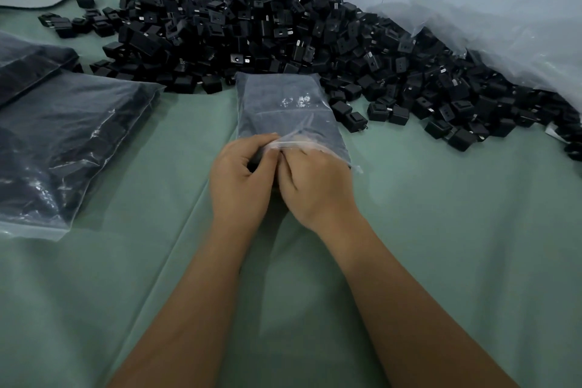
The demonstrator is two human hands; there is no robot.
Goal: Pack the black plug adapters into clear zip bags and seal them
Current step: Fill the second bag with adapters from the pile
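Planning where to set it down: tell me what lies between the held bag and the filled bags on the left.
Head view: only bare green cloth separates zip bag from filled bags.

Lighting: dim, cool, bluish-green cast; diffuse, from overhead. Shadows: soft, under the forearms on the green cloth [441, 230] and beside the filled bags [72, 135] at left. Glare: white glints on bag film, strongest on the held zip bag [283, 104]. Detail: pile of black adapters [252, 31] underexposed, faces merging. Blur: slight smear at the fingers. Distortion: wide-angle stretch at the edges, forearms enlarged at bottom. Focus: soft overall, softest at corners.
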